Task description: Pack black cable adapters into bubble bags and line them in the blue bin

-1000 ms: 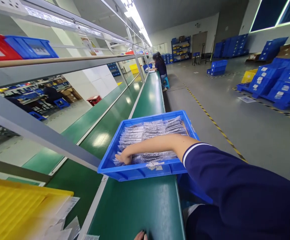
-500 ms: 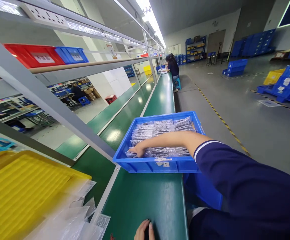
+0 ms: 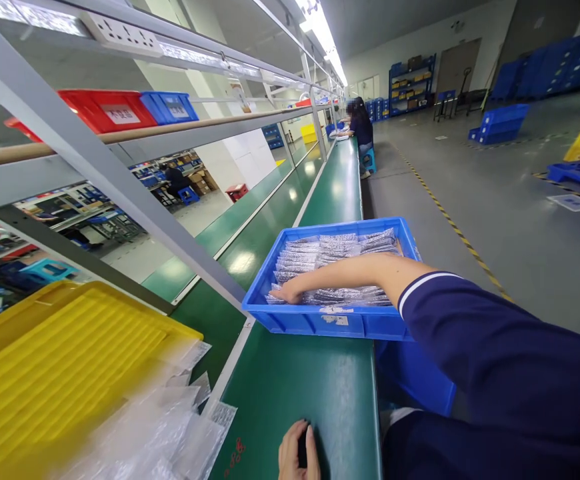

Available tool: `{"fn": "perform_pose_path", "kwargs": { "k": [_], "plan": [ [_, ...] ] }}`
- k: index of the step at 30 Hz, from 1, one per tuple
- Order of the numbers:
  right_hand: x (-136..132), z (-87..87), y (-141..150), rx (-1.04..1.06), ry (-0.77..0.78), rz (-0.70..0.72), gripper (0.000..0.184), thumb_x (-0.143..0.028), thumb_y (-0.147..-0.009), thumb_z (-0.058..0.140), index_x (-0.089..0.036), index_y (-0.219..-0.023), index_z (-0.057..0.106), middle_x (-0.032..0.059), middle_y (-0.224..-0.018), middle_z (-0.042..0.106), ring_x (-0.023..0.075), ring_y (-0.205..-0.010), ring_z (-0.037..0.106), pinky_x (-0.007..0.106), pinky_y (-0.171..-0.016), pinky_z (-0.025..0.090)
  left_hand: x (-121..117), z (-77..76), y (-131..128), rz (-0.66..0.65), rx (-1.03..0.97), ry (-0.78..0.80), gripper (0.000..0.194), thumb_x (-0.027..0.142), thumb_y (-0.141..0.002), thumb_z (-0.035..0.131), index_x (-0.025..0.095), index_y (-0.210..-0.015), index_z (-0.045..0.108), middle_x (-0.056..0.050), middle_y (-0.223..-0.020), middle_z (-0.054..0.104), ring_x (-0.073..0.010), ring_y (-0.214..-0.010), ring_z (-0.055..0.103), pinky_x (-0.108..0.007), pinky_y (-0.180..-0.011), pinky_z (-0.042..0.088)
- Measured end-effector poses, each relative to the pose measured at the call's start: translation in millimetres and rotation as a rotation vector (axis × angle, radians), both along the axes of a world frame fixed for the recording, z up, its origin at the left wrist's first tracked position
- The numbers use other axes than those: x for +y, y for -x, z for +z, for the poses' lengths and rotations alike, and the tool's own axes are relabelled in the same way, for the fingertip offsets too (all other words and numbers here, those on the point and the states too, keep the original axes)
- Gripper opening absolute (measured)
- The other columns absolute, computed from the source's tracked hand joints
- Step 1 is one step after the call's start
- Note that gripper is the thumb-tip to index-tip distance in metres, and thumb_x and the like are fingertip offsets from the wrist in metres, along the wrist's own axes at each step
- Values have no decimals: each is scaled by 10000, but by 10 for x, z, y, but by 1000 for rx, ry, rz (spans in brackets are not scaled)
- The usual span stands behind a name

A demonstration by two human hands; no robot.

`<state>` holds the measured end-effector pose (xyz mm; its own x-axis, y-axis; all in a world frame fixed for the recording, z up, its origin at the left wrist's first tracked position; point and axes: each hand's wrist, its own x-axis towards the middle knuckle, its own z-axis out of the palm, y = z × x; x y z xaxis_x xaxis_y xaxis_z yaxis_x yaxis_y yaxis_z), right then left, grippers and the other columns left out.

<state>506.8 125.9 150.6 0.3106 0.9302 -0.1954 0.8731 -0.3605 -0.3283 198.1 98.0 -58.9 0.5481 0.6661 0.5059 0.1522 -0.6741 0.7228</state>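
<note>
My right hand (image 3: pixel 290 291) reaches across into a blue bin (image 3: pixel 330 322) on the green bench. Its fingers curl over the ends of the silvery plastic packets (image 3: pixel 335 250) that fill the bin, at the near left corner. My dark blue sleeve with a white cuff stripe (image 3: pixel 475 347) covers the bin's near right corner. My left hand (image 3: pixel 297 457) lies at the bottom edge on the green bench top (image 3: pixel 295 393), fingers together around something small and dark that I cannot make out.
A yellow tray (image 3: pixel 60 373) with loose clear bags (image 3: pixel 170 433) lies at the lower left. A grey frame post (image 3: pixel 120 193) slants across; red and blue bins (image 3: pixel 115 110) sit on the shelf. Another blue bin (image 3: pixel 415 373) sits below the bench edge. A person (image 3: pixel 360 130) works far down the line.
My view has swung left, bringing the yellow tray and clear bags into sight. My right hand stays on the packets in the bin. My left hand has come further into view.
</note>
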Motion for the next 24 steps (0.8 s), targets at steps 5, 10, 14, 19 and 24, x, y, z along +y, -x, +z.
{"fn": "perform_pose_path", "kwargs": {
  "k": [5, 10, 14, 19, 24],
  "plan": [
    [-147, 25, -30, -4, -18, 47, 888, -28, -620, 661, -121, -1444, 343, 180, -1295, 546, 302, -1106, 579, 341, -913, 453, 32, 45, 44, -57, 66, 50, 389, 532, -853, 498, 185, -865, 673, -93, -956, 668, -249, -932, 615, -396, -882, 485],
    [-182, 253, -147, 44, -131, 97, 1010, -170, -584, 773, -40, -1444, 258, 217, -1379, 452, 318, -1250, 472, 355, -1033, 400, 51, 87, 88, -98, 140, 46, 428, 554, -835, 498, 174, -868, 693, -118, -945, 673, -256, -918, 627, -407, -854, 514],
    [-219, 719, -232, 137, -269, 141, 862, -278, -670, 733, -76, -1380, 289, 159, -1342, 489, 255, -1185, 523, 306, -944, 480, 27, 108, 92, -85, 142, 81, 419, 541, -842, 486, 174, -882, 686, -122, -955, 669, -261, -929, 620, -432, -879, 502],
    [-209, 1126, 230, 195, -468, 312, 909, -288, -622, 771, -98, -1370, 291, 129, -1325, 502, 248, -1177, 520, 292, -957, 468, -35, 165, 81, -34, 126, 218, 461, 533, -828, 529, 163, -1091, 609, -131, -1091, 627, -267, -1009, 594, -435, -897, 491],
    [-78, 572, 1033, 49, -173, 436, 1047, -337, -582, 810, -136, -1447, 255, 169, -1279, 547, 309, -1127, 571, 361, -938, 476, -76, 413, 12, 214, -33, 20, 823, 490, -834, 571, 122, -1463, 189, -232, -1398, 348, -327, -1225, 438, -478, -940, 464]
  ]
}}
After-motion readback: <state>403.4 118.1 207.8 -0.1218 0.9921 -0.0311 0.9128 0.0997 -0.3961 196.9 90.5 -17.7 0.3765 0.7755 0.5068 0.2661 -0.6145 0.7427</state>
